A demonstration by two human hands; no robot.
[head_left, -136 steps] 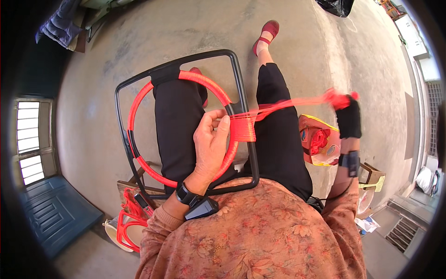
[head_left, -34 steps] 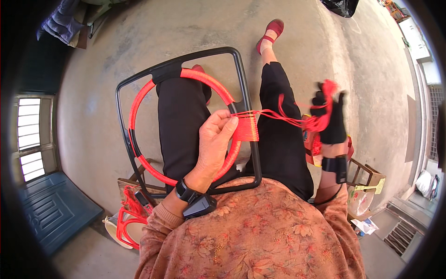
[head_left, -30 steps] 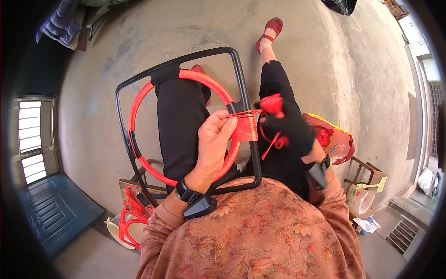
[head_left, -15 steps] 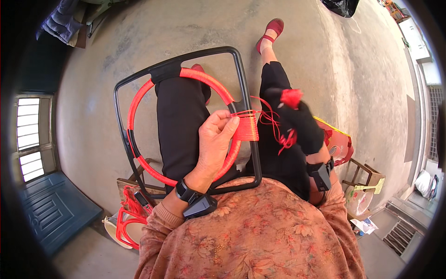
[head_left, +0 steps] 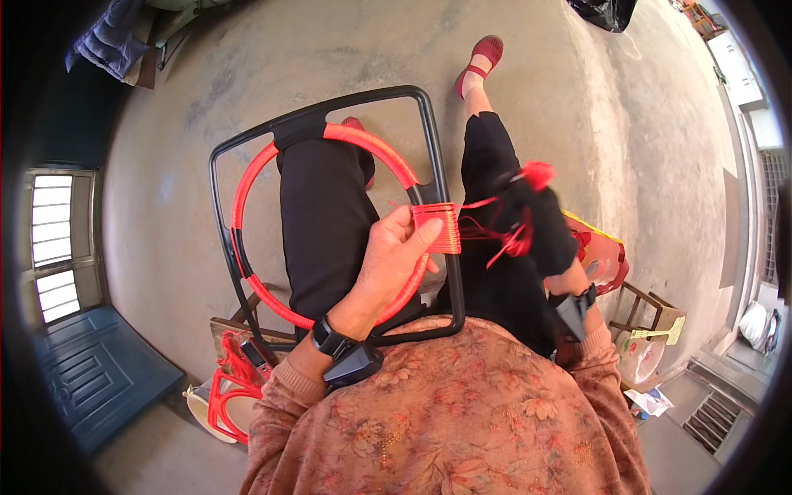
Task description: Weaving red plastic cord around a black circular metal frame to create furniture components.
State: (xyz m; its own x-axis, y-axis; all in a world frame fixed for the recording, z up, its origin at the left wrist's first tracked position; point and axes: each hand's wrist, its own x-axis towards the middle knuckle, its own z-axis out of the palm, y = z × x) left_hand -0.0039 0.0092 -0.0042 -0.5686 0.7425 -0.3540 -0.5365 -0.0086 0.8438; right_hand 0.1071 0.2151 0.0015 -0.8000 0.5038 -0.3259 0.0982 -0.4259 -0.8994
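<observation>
Two hands busy: left hand pinching red cord wrap on rigid black frame; gloved right hand, at 3 o'clock, gripping thin, limp cord.

A black square metal frame lies across the person's lap, and a red round hoop sits inside it. The left hand rests on the right side of the frame, touching a wrap of red cord there. The right hand in a black glove is just to the right of the frame. A blue wooden bench stands far left.
</observation>
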